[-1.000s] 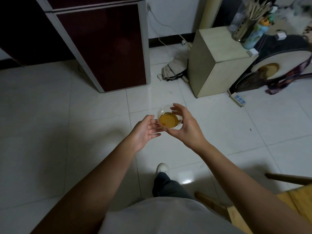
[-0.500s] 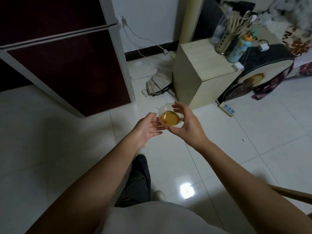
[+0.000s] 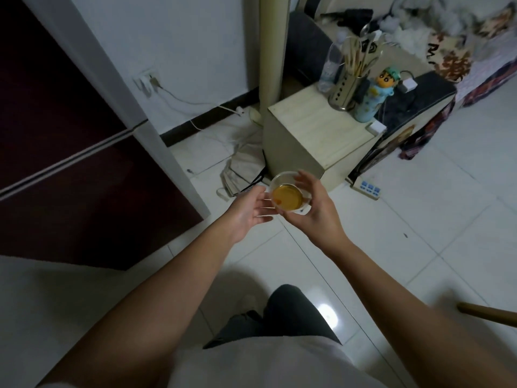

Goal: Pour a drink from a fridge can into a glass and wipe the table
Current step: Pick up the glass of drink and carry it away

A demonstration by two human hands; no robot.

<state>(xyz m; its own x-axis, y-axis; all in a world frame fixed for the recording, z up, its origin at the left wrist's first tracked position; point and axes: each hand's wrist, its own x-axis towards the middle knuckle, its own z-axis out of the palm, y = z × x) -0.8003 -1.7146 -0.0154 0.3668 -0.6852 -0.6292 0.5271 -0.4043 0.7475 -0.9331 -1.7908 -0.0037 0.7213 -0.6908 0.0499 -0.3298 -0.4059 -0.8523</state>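
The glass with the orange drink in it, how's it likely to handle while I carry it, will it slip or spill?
The glass looks smooth and clear, so probably slippery and breakable over the tiled floor. The right hand grips it alone; the left hand only hovers open beside it. The drink sits well below the rim, so a small tilt likely won't spill.

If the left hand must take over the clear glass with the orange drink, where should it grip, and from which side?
Probably the side wall of the clear glass with the orange drink, approached from the left, since the right hand covers the right side. The left hand is open beside it. Keep it upright.
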